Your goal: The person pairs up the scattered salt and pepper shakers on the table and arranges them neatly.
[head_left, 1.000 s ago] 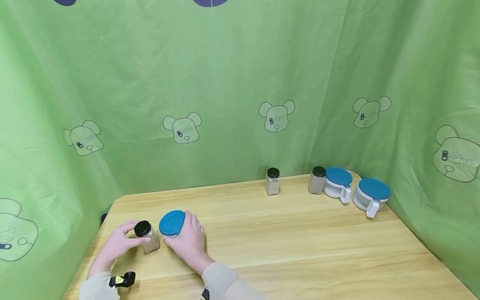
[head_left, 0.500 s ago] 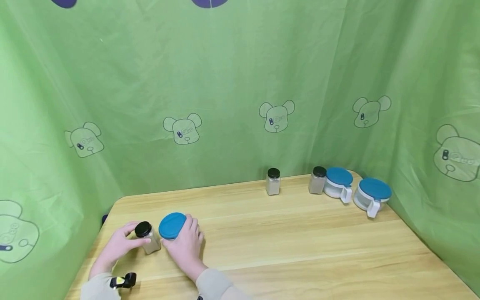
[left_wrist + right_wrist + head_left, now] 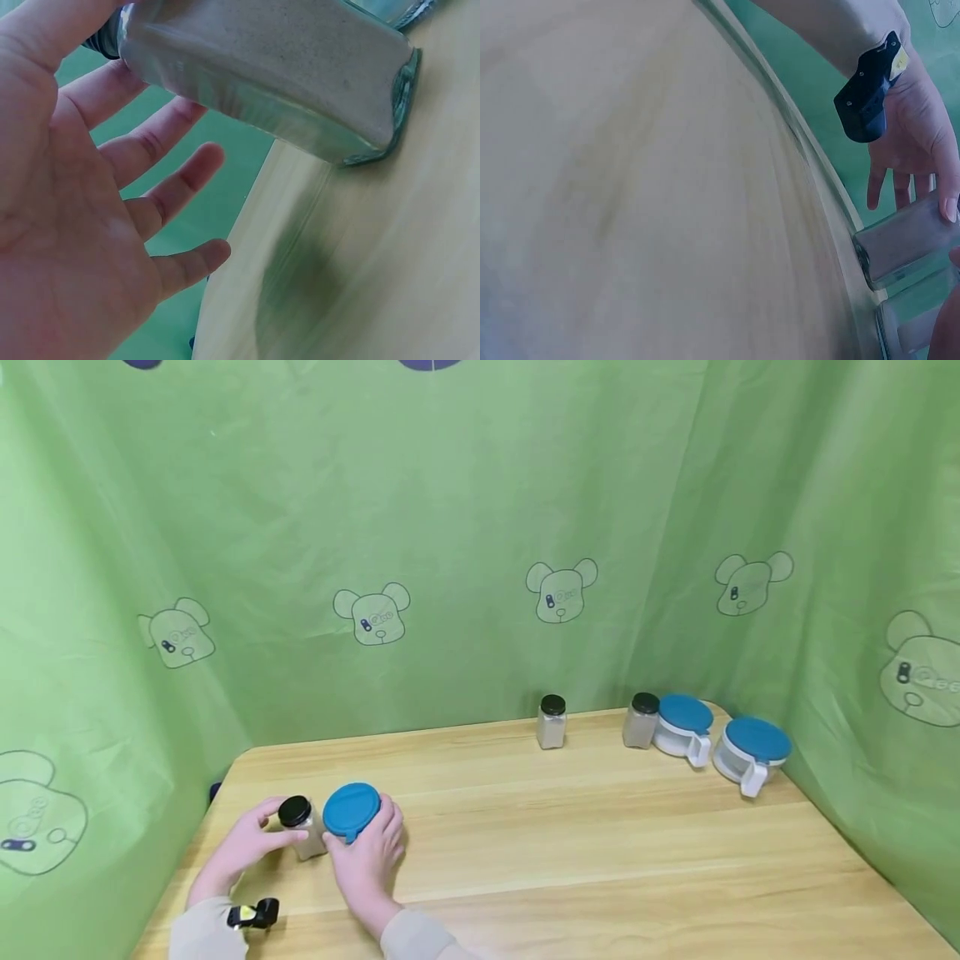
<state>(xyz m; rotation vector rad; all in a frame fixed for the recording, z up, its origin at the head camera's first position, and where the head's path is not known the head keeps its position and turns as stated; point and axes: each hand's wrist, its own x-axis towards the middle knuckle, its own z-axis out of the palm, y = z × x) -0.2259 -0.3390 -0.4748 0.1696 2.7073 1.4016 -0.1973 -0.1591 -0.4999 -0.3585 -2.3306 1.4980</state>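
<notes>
While reaching over left end of wood-grain table (image 3: 600, 843) before green curtain (image 3: 450, 493), pinching spice jar (image 3: 310, 841) in left grip (image 3: 251, 842), pointing cap (image 3: 295, 810) upward, long axis near-vertical; clasping blue-lidded pot (image 3: 351, 808) alongside in right grip (image 3: 367, 857).

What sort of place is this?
Probably a makeshift filming booth: a green printed curtain hangs behind and beside a wooden table, and there is a black wrist-worn device.
</notes>
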